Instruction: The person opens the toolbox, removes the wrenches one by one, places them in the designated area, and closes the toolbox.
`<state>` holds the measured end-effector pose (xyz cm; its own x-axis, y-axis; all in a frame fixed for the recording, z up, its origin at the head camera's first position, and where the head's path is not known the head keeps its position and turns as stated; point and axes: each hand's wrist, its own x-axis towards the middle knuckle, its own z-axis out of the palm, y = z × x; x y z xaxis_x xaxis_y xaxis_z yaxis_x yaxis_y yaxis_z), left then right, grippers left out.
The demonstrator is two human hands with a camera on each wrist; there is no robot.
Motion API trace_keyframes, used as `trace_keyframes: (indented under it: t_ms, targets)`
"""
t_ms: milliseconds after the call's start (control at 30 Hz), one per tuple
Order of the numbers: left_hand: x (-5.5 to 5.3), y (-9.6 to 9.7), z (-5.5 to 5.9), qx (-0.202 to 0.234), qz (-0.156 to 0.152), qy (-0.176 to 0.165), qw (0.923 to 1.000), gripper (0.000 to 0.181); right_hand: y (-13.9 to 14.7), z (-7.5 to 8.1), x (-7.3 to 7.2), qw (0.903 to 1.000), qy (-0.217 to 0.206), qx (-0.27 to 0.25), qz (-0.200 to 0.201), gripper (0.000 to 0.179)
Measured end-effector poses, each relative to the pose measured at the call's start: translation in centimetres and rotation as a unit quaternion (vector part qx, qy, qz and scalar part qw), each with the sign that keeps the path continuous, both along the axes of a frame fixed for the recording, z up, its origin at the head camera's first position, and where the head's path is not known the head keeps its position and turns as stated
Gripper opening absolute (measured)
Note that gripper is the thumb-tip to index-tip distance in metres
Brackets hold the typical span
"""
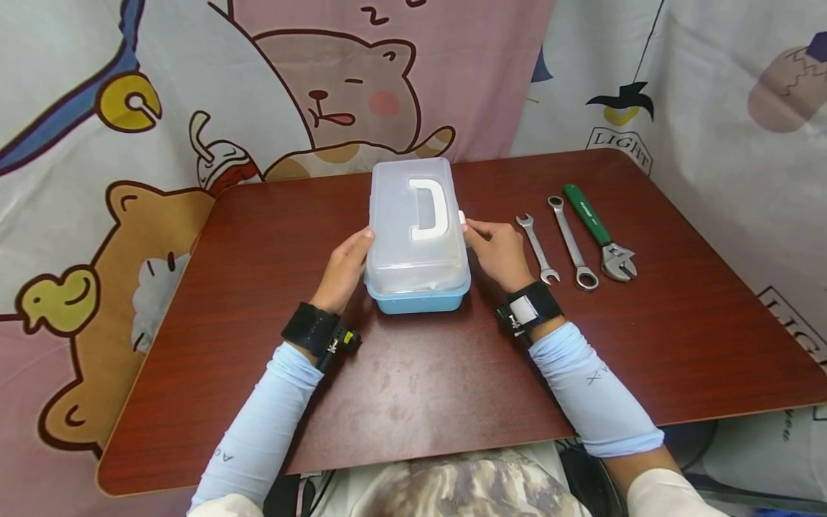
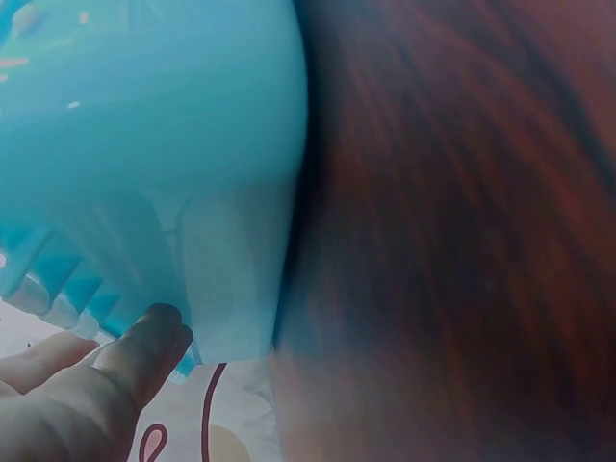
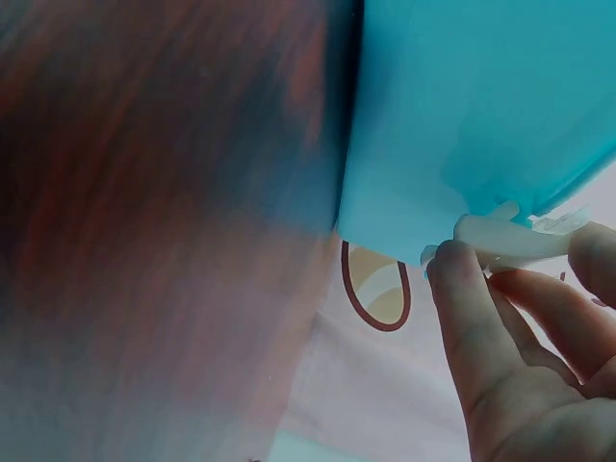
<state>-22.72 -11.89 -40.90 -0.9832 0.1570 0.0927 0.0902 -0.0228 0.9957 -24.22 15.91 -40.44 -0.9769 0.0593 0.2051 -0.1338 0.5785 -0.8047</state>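
A storage box with a light-blue base (image 1: pixel 423 303) and a clear lid (image 1: pixel 394 215) stands upright on the table, its lid down. A white handle (image 1: pixel 441 208) lies folded flat on top. My left hand (image 1: pixel 341 271) rests against the box's left side; in the left wrist view its fingers (image 2: pixel 144 351) touch the blue wall (image 2: pixel 231 260) beside the hinge parts. On the opposite side, my right hand (image 1: pixel 500 251) pinches the white latch (image 3: pixel 510 239) between thumb and fingers. The latch stands out from the blue wall in the right wrist view.
Right of the box lie a small open-end wrench (image 1: pixel 538 248), a combination wrench (image 1: pixel 571 240) and an adjustable wrench with a green handle (image 1: pixel 588 213). The brown table (image 1: pixel 452 388) meets a printed cloth (image 1: pixel 478 79) at the back.
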Motion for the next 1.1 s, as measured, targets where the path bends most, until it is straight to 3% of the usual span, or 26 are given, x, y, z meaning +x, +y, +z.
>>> trace_keyframes:
  t_ms: [200, 333, 533, 733, 900, 967, 1100]
  targets:
    - [0.0, -0.1, 0.0, 0.01, 0.006, 0.0, 0.9999, 0.055, -0.1, 0.5, -0.1, 0.9997, -0.02, -0.013, 0.005, 0.042]
    - [-0.2, 0.0, 0.0, -0.012, 0.011, 0.005, 0.9999, 0.053, 0.1, 0.9, -0.3, 0.9987, -0.04, -0.031, 0.003, 0.042]
    - [-0.4, -0.2, 0.4, -0.032, 0.014, 0.008, 0.9994, 0.055, 0.1, 1.2, -0.7, 0.9923, -0.076, -0.096, 0.013, 0.042]
    - [-0.4, -0.3, 1.0, -0.024, 0.02, 0.011, 0.9994, 0.055, 0.2, 1.0, -1.2, 0.9809, -0.084, -0.172, 0.033, 0.043]
    - [-0.2, -0.4, 1.1, -0.053, 0.034, 0.006, 0.998, 0.056, 0.1, 0.6, -1.1, 0.9551, -0.143, -0.248, 0.076, 0.051]
    - [-0.1, -0.5, 1.1, -0.073, 0.035, 0.001, 0.9967, 0.058, 0.2, 0.3, -1.0, 0.951, -0.164, -0.248, 0.085, 0.054]
    - [0.0, -0.4, 0.7, -0.084, 0.014, -0.007, 0.9963, 0.061, 1.0, 0.0, -0.7, 0.9629, -0.164, -0.196, 0.086, 0.055]
